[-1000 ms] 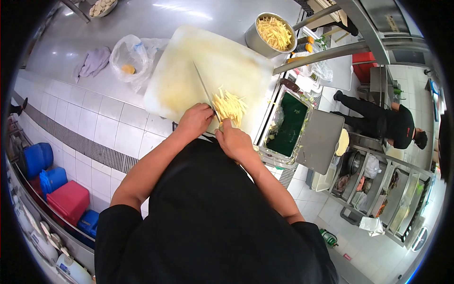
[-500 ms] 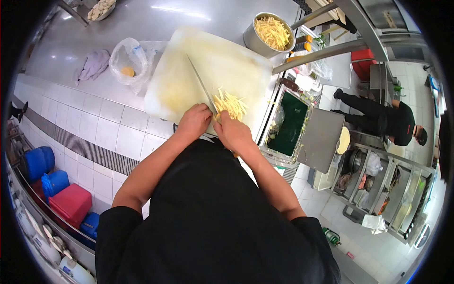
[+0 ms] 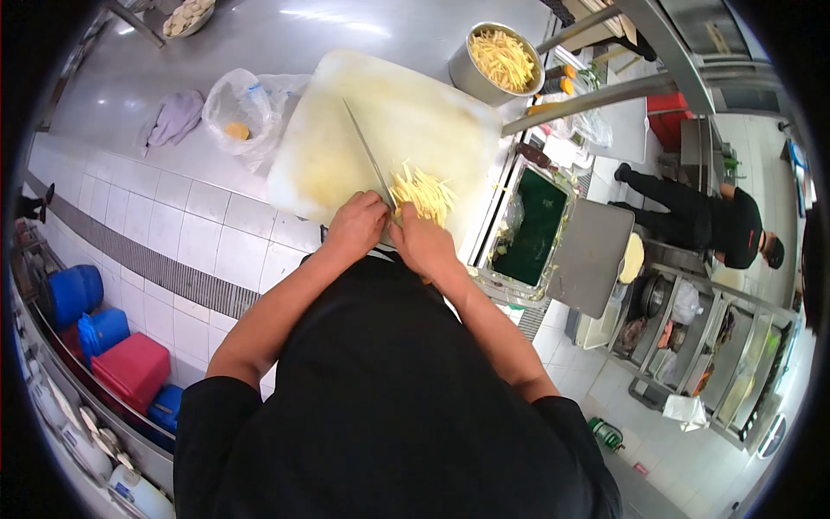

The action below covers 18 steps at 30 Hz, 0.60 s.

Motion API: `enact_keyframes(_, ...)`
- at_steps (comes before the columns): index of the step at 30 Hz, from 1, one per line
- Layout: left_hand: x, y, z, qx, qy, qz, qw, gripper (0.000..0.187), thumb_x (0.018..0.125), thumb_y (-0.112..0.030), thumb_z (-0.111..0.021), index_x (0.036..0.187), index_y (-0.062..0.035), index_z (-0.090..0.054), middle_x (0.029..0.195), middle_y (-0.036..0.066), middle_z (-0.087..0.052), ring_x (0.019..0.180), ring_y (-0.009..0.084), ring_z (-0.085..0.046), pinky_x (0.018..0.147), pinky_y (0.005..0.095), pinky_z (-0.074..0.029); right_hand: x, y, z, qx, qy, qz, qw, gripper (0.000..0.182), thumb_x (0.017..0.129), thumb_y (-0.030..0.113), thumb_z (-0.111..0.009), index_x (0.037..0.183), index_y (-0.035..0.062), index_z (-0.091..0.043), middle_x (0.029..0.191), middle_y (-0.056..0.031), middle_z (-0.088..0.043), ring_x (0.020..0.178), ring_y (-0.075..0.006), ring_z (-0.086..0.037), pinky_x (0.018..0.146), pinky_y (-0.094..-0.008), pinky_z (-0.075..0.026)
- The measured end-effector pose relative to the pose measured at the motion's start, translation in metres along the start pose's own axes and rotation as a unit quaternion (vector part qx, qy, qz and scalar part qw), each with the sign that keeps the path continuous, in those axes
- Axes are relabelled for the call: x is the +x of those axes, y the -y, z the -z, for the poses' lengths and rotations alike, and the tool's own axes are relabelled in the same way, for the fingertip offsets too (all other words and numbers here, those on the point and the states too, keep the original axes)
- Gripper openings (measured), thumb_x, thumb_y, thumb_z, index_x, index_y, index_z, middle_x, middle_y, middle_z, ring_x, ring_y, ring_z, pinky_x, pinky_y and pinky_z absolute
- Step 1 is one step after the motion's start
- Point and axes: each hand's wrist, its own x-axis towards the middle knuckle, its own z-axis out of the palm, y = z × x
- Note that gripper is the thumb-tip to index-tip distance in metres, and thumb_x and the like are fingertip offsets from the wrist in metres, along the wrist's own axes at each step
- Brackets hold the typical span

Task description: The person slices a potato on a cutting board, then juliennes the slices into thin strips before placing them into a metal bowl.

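A long knife (image 3: pixel 367 151) lies across the white cutting board (image 3: pixel 333 160), its tip pointing away and to the left. My right hand (image 3: pixel 425 246) is closed around the handle end of the knife, which is mostly hidden by the fingers. Just left of the blade, my left hand (image 3: pixel 356 227) has its fingers curled and pressed down at the board's near edge; whatever they grip is hidden. Pale yellow cut strips (image 3: pixel 424 195), looking like potato, are heaped to the right of the blade, touching my right hand.
A metal pot (image 3: pixel 471 78) full of similar strips stands beyond the board's right corner. A plastic bag (image 3: pixel 233 112) and a cloth (image 3: pixel 173 119) lie to the left. At right sits a green-bottomed tray (image 3: pixel 532 229). Another person (image 3: pixel 735 225) stands across the aisle.
The view has shifted very slightly. Both hands and the knife keep nearly the same position on the board.
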Motion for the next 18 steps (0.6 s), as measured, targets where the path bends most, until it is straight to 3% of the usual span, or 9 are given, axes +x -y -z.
enact_keyframes(2, 0.002, 0.003, 0.0, 0.006, 0.006, 0.002, 1.0, 0.009, 0.087, -0.005, -0.071, 0.095, -0.003, -0.073, 0.095, 0.012, -0.063, 0.096, 0.0338, -0.063, 0.085, 0.0436, -0.054, 0.001, 0.001, 0.025, -0.006, -0.02, 0.021, 1.0, 0.037, 0.103, 0.034, -0.056, 0.117, 0.0007, -0.052, 0.085, -0.0293, -0.072, 0.081, -0.0482, -0.07, 0.075, -0.0585, -0.054)
enact_keyframes(3, 0.004, 0.004, 0.001, 0.006, 0.004, -0.001, 1.0, 0.009, 0.087, -0.005, -0.071, 0.095, -0.003, -0.073, 0.095, 0.012, -0.063, 0.096, 0.0338, -0.063, 0.085, 0.0436, -0.054, -0.004, -0.005, 0.034, -0.004, -0.02, 0.006, 1.0, 0.042, 0.105, 0.037, -0.055, 0.13, 0.0035, -0.05, 0.084, -0.0293, -0.071, 0.083, -0.0502, -0.069, 0.075, -0.0584, -0.052)
enact_keyframes(6, 0.002, 0.001, 0.001, -0.015, -0.018, -0.014, 1.0, 0.011, 0.087, -0.005, -0.07, 0.097, -0.0033, -0.071, 0.096, 0.012, -0.062, 0.095, 0.0334, -0.063, 0.086, 0.0439, -0.054, -0.032, -0.011, 0.07, 0.052, -0.07, -0.045, 0.995, 0.046, 0.106, 0.037, -0.055, 0.136, 0.0029, -0.049, 0.081, -0.0288, -0.07, 0.081, -0.051, -0.069, 0.074, -0.0578, -0.052)
enact_keyframes(9, 0.001, -0.008, -0.002, -0.016, -0.043, -0.016, 0.999, 0.017, 0.087, -0.009, -0.073, 0.104, -0.0047, -0.07, 0.097, 0.011, -0.061, 0.095, 0.0326, -0.063, 0.086, 0.0443, -0.054, -0.044, -0.036, 0.068, 0.09, -0.185, -0.029, 0.978, 0.046, 0.106, 0.035, -0.056, 0.137, 0.0027, -0.049, 0.083, -0.0285, -0.071, 0.079, -0.0512, -0.069, 0.071, -0.0565, -0.053)
enact_keyframes(12, 0.002, -0.014, -0.008, 0.003, -0.004, -0.034, 0.999, 0.022, 0.086, -0.015, -0.076, 0.106, -0.0071, -0.068, 0.097, 0.009, -0.062, 0.096, 0.0308, -0.064, 0.084, 0.0441, -0.054, -0.047, -0.05, 0.051, 0.1, -0.227, -0.02, 0.968, 0.045, 0.106, 0.035, -0.056, 0.138, 0.0032, -0.049, 0.083, -0.0283, -0.071, 0.079, -0.0515, -0.069, 0.071, -0.0567, -0.053)
enact_keyframes(16, 0.007, -0.015, -0.02, 0.02, 0.058, -0.112, 0.992, 0.021, 0.084, -0.02, -0.08, 0.095, -0.0089, -0.067, 0.093, 0.008, -0.061, 0.093, 0.0295, -0.063, 0.08, 0.0434, -0.051, -0.037, -0.063, 0.015, 0.063, -0.121, -0.102, 0.985, 0.045, 0.106, 0.036, -0.054, 0.136, 0.0032, -0.049, 0.083, -0.0298, -0.071, 0.08, -0.0527, -0.069, 0.074, -0.0603, -0.051)
enact_keyframes(18, 0.01, -0.015, -0.026, 0.039, 0.067, -0.138, 0.987, 0.021, 0.083, -0.021, -0.081, 0.093, -0.0095, -0.067, 0.093, 0.008, -0.061, 0.091, 0.0286, -0.062, 0.079, 0.043, -0.05, -0.032, -0.07, 0.008, 0.071, -0.098, -0.089, 0.989, 0.041, 0.106, 0.036, -0.054, 0.13, 0.0032, -0.051, 0.082, -0.0308, -0.07, 0.081, -0.0536, -0.068, 0.074, -0.0613, -0.05)
